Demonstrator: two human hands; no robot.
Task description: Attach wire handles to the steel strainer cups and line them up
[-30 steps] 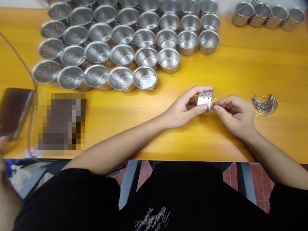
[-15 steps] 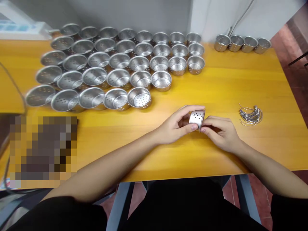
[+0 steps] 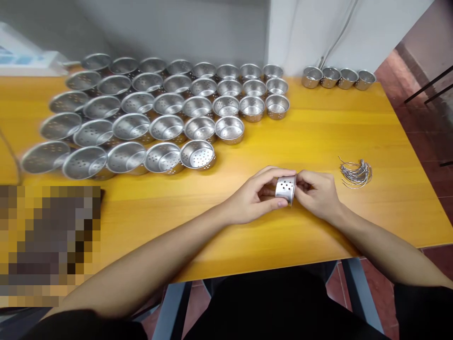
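A small perforated metal cup (image 3: 284,188) is tipped on its side above the table, its mouth turned to the right. My left hand (image 3: 256,196) grips it around the wall, thumb below and fingers over the top. At the cup's rim, the fingers of my right hand (image 3: 316,191) are pinched together. Their tips are partly hidden by the rim, so whatever they may hold does not show. A small pile of thin bent metal wires (image 3: 356,174) lies just right of my right hand.
Several rows of similar perforated cups (image 3: 197,155) stand mouth up at the back left of the yellow table (image 3: 318,137). A short row of cups (image 3: 312,77) is by the wall at the back right. A blurred-out dark object (image 3: 46,236) lies at the left.
My right hand's fingers have curled in more and turned at the cup's rim. The left hand keeps its hold on the cup. The whole view has shifted somewhat.
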